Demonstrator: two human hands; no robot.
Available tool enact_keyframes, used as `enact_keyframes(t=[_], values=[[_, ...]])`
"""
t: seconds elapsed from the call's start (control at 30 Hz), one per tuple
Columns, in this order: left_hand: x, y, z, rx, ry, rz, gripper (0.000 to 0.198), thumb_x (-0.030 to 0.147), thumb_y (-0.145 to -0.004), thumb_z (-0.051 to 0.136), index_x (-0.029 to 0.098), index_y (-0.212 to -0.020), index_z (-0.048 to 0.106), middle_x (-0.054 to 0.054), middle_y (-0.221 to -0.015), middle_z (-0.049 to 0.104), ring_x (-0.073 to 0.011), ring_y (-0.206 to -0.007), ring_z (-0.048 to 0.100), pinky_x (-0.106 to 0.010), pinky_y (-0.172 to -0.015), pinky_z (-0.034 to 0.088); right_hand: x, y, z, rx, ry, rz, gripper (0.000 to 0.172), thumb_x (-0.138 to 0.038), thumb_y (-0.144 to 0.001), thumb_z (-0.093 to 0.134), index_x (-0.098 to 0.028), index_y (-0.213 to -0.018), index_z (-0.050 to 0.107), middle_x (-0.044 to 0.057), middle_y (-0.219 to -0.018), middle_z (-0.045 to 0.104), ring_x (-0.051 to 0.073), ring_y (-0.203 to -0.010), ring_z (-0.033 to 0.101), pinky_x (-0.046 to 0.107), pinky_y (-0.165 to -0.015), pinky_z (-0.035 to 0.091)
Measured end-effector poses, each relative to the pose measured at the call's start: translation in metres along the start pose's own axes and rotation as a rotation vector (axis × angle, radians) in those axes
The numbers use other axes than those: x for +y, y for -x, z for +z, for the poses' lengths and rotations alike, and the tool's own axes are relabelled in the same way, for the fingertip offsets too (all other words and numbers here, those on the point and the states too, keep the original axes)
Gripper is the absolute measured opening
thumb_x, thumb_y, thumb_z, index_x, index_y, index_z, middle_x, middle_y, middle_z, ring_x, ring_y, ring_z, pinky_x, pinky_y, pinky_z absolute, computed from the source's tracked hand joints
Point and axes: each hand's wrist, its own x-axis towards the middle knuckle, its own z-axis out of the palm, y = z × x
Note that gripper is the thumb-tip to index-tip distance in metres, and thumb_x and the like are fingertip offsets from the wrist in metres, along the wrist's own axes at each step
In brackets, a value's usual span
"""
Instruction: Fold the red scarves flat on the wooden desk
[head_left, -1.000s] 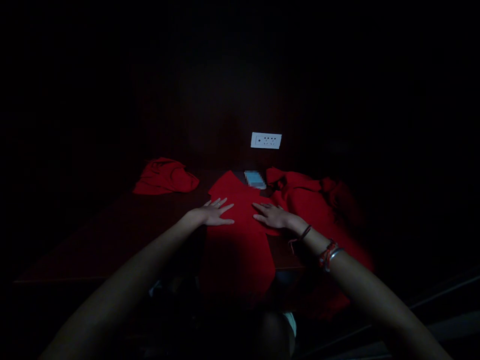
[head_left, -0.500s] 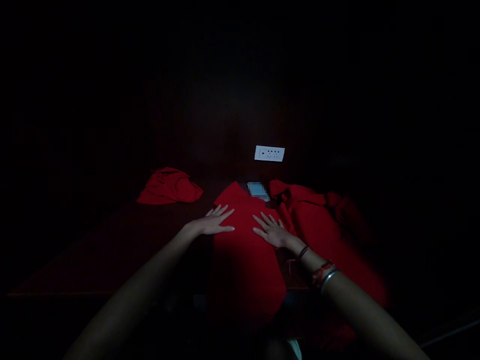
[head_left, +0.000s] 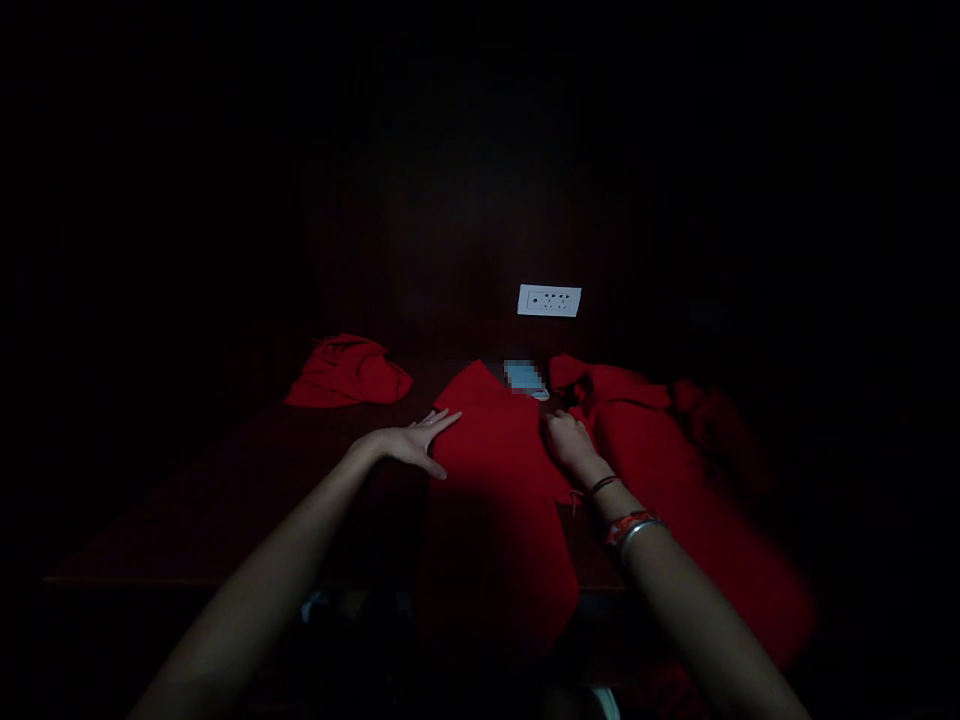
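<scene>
Right hand (head_left: 568, 440) has curled — one flat cloth (head_left: 491, 465)

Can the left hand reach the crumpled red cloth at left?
Likely yes: the left hand is spread open, and only dark tabletop shows between it and the crumpled red cloth.

White socket (head_left: 549, 300) on dark wall (head_left: 450, 215)

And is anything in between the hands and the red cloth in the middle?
No, nothing I can see. The left hand reaches over the left edge of the red cloth, and the right hand is at its right edge. The blurry blue thing lies farther off, not in between.
</scene>
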Motion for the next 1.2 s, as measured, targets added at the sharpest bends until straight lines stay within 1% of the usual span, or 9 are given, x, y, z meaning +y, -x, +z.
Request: enact_keyframes(t=[0.1, 0.2, 0.3, 0.37, 0.5, 0.67, 0.8, 1.03, 1.2], values=[[0.000, -0.005, 0.005, 0.132, 0.004, -0.022, 0.084, 0.060, -0.069, 0.042, 0.020, -0.133, 0.005, -0.008, -0.138, -0.001, -0.0229, -0.125, -0.005, -0.042, -0.100, 0.009, 0.000, 0.000, -0.004, 0.025, -0.003, -0.001, 0.026, -0.014, -0.080, 0.032, -0.013, -0.096, 0.054, 0.013, -0.098, 0.054, 0.020, -0.087, 0.052, 0.029, -0.070, 0.036], [-0.003, -0.014, 0.012, 0.241, -0.026, -0.011, 0.071, 0.058, -0.076, 0.032, 0.020, -0.132, 0.012, -0.007, -0.139, 0.001, -0.0219, -0.125, -0.005, -0.044, -0.099, 0.007, 0.000, 0.000, -0.012, 0.181, -0.020, 0.039, 0.025, -0.012, -0.079, 0.033, -0.013, -0.098, 0.051, 0.012, -0.098, 0.053, 0.019, -0.089, 0.049, 0.028, -0.071, 0.034], [-0.007, -0.020, 0.019, 0.281, -0.029, 0.016, 0.063, 0.055, -0.080, 0.023, 0.021, -0.132, 0.010, -0.007, -0.139, 0.002, -0.0204, -0.126, 0.000, -0.042, -0.099, 0.009, 0.001, 0.002, -0.020, 0.329, -0.045, 0.087, 0.025, -0.013, -0.079, 0.033, -0.013, -0.097, 0.049, 0.012, -0.100, 0.050, 0.020, -0.093, 0.045, 0.029, -0.075, 0.033], [-0.010, -0.022, 0.022, 0.280, -0.035, 0.014, 0.067, 0.056, -0.079, 0.023, 0.019, -0.133, 0.006, -0.009, -0.139, 0.004, -0.0209, -0.126, 0.005, -0.040, -0.099, 0.011, 0.001, 0.003, -0.023, 0.378, -0.043, 0.115, 0.024, -0.014, -0.079, 0.033, -0.013, -0.098, 0.049, 0.013, -0.102, 0.048, 0.021, -0.094, 0.042, 0.030, -0.076, 0.032], [-0.015, -0.024, 0.021, 0.276, -0.053, 0.009, 0.081, 0.063, -0.071, 0.035, 0.020, -0.133, 0.005, -0.011, -0.137, 0.014, -0.0248, -0.124, 0.014, -0.041, -0.098, 0.015, 0.001, 0.004, -0.018, 0.357, -0.006, 0.146, 0.025, -0.015, -0.080, 0.031, -0.013, -0.099, 0.048, 0.014, -0.105, 0.048, 0.024, -0.095, 0.041, 0.034, -0.073, 0.032], [-0.022, -0.035, 0.017, 0.451, 0.042, -0.012, 0.061, 0.054, -0.081, 0.019, 0.023, -0.132, 0.010, -0.005, -0.136, 0.020, -0.0201, -0.123, 0.018, -0.037, -0.098, 0.018, -0.003, -0.001, -0.010, 0.263, -0.098, 0.074, 0.023, -0.017, -0.084, 0.026, -0.012, -0.095, 0.045, 0.012, -0.094, 0.055, 0.020, -0.088, 0.047, 0.031, -0.073, 0.031], [-0.027, -0.045, 0.017, 0.359, 0.043, 0.081, 0.070, 0.059, -0.076, 0.032, 0.022, -0.132, 0.012, -0.005, -0.132, 0.031, -0.0204, -0.121, 0.024, -0.034, -0.098, 0.018, -0.001, -0.003, -0.012, 0.265, -0.142, 0.106, 0.023, -0.018, -0.085, 0.023, -0.011, -0.097, 0.042, 0.010, -0.082, 0.059, 0.018, -0.076, 0.052, 0.030, -0.074, 0.029], [-0.028, -0.041, 0.017, 0.318, 0.031, 0.078, 0.079, 0.064, -0.070, 0.037, 0.025, -0.132, 0.010, -0.005, -0.135, 0.023, -0.0245, -0.122, 0.023, -0.035, -0.097, 0.019, 0.009, 0.002, -0.019, 0.505, 0.071, 0.161, 0.024, -0.010, -0.081, 0.027, -0.011, -0.094, 0.046, 0.010, -0.086, 0.058, 0.023, -0.086, 0.045, 0.042, -0.085, 0.020], [-0.023, -0.034, 0.015, 0.280, 0.009, 0.096, 0.081, 0.064, -0.070, 0.037, 0.023, -0.133, 0.006, -0.007, -0.137, 0.017, -0.0228, -0.123, 0.017, -0.036, -0.099, 0.014, 0.008, 0.004, -0.009, 0.364, 0.194, 0.070, 0.026, -0.011, -0.080, 0.029, -0.012, -0.094, 0.052, 0.012, -0.090, 0.055, 0.025, -0.089, 0.042, 0.053, -0.087, 0.013]])
